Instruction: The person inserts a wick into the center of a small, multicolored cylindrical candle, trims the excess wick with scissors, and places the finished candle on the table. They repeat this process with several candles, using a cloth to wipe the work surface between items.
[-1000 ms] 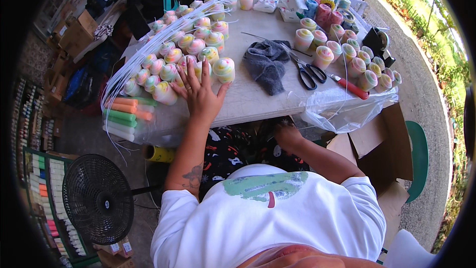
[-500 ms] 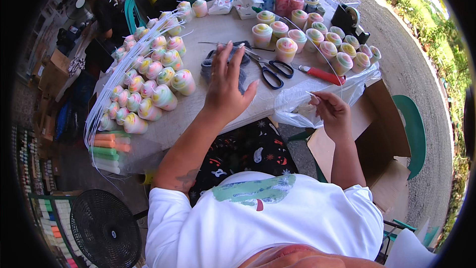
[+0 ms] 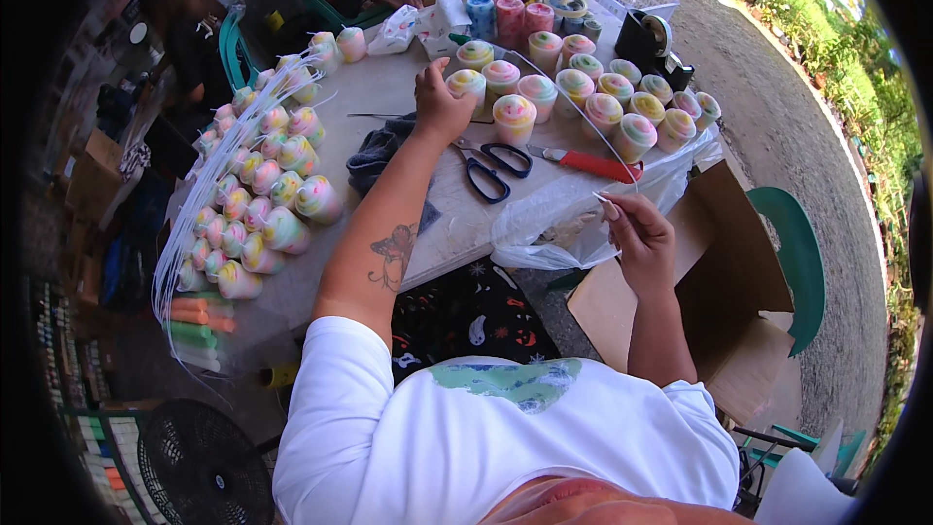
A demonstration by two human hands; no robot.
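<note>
My left hand (image 3: 444,105) reaches across the table, fingers curled at the side of a cup-shaped pastel swirl candle (image 3: 467,86). It appears to grip that candle, though part of the contact is hidden. Low at the right, my right hand (image 3: 639,231) pinches a thin white wick (image 3: 601,197) between thumb and fingertips. Black-handled scissors (image 3: 498,171) lie between my hands, beside a red-handled knife (image 3: 593,164). A dark grey cloth (image 3: 381,157) rests under my left forearm. More swirl candles (image 3: 513,120) stand in rows at the right.
Several wicked candles (image 3: 284,230) fill the table's left side, with a bundle of long white wicks (image 3: 199,209) across them. A plastic bag (image 3: 544,233) hangs at the near edge by an open cardboard box (image 3: 724,282). A tape dispenser (image 3: 656,47) stands far right; two people sit beyond.
My left hand has moved forward from above the cloth to the candle, its spread fingers now curled. My right hand keeps its pinch on the wick. The view has shifted, moving the table leftward.
</note>
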